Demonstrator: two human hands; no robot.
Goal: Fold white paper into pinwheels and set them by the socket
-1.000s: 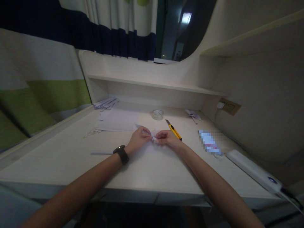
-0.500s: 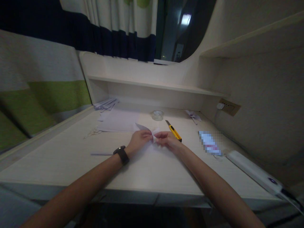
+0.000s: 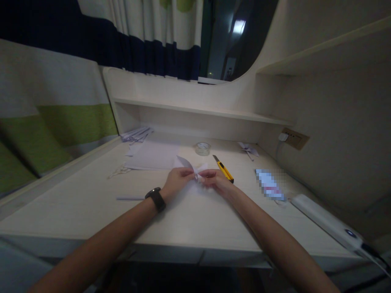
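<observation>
Between my two hands is a white paper pinwheel (image 3: 185, 163), one curved blade standing up and its centre mostly behind my fingers. My left hand (image 3: 177, 181), with a dark watch (image 3: 156, 199) at the wrist, pinches the left side of the paper. On the other side, my right hand (image 3: 216, 179) pinches the folded paper near the centre, fingertips close to those of the left. A yellow utility knife (image 3: 225, 170) with its blade out lies just beyond my right hand. Behind the paper stands a roll of clear tape (image 3: 203, 149).
White paper sheets (image 3: 152, 153) and a pile of folded strips (image 3: 137, 134) lie back left. A thin rolled paper stick (image 3: 131, 198) rests by the watch. Another paper pinwheel (image 3: 249, 149) is back right, with a phone (image 3: 269, 184) and white power strip (image 3: 326, 221) nearer.
The paper blade has tilted slightly and more of the paper shows above my right fingers. Both hands stay in nearly the same place, still pinching.
</observation>
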